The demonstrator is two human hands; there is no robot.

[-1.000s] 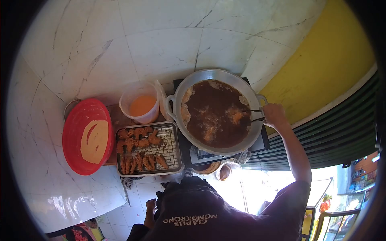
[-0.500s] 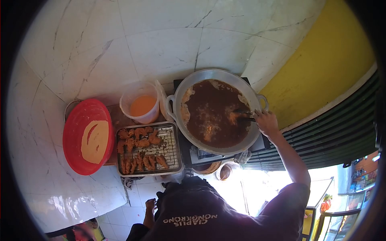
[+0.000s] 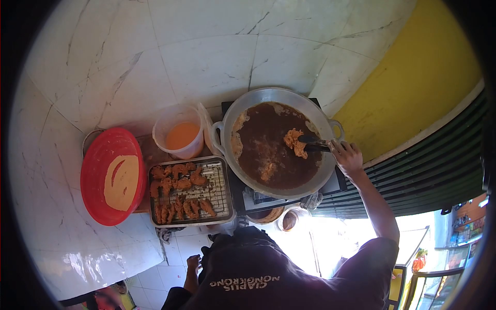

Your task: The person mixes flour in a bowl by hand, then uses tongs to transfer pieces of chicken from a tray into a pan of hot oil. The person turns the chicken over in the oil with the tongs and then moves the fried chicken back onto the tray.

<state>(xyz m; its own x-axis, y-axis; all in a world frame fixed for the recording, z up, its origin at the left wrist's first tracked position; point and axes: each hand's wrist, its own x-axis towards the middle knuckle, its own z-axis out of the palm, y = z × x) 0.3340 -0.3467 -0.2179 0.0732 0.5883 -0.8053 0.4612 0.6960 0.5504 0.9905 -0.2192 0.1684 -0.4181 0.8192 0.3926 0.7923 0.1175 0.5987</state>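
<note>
My right hand [image 3: 347,157] is closed round the end of dark tongs [image 3: 316,144] at the right side of a large metal wok [image 3: 325,117]. The tong tips grip a piece of battered fried chicken [image 3: 295,141] at the surface of the brown oil [image 3: 266,129]. Another battered piece [image 3: 267,170] lies in the bubbling oil, mostly under the surface. My left hand [image 3: 194,262] is low beside my body, far from the wok. Its fingers are curled, and whatever they may hold is hidden.
Left of the wok, a tray with a wire rack [image 3: 222,181] holds several fried pieces. Behind it stands a clear bucket of orange liquid [image 3: 182,135]. A red basin [image 3: 95,201] with pale flour is further left. The wok sits on a black stove [image 3: 258,204].
The tongs have lifted the chicken piece up in the oil and slightly leftward, so more of it shows. My right hand has shifted slightly; my left hand stays put.
</note>
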